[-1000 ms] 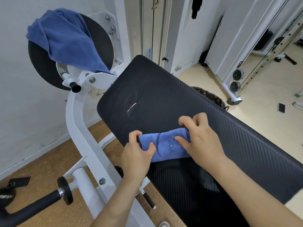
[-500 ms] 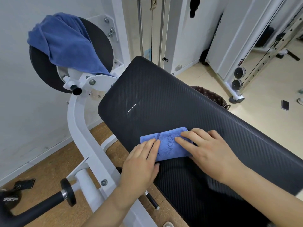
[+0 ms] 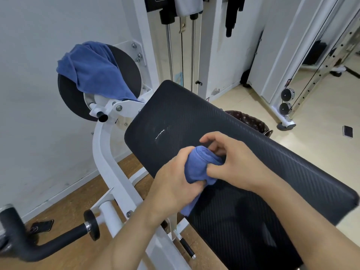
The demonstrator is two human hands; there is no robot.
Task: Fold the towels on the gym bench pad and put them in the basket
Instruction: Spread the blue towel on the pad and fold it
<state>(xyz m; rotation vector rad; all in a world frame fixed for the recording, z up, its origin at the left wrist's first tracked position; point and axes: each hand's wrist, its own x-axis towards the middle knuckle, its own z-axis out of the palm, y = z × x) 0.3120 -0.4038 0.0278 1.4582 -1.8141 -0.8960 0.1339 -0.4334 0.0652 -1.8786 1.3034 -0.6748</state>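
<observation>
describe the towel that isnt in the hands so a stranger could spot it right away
Find the big black bench pad; beyond its upper left corner a white frame carries a round black disc. The draped towel hangs loosely over that disc, darker blue and unfolded, unlike the bundled towel that the left hand and right hand grip at the pad's edge.

We had a plain white wall (image 3: pixel 39 94) on our left, with a wood-patterned floor (image 3: pixel 74 195) beneath it. To our right the floor turned to pale glossy tile (image 3: pixel 321 152). Ahead we saw two steel guide rods (image 3: pixel 169 55). Farther right stood a white perforated upright (image 3: pixel 319 78), with two black pulleys (image 3: pixel 287 94) near its foot and a dark phone (image 3: pixel 347 131) lying nearby.
</observation>
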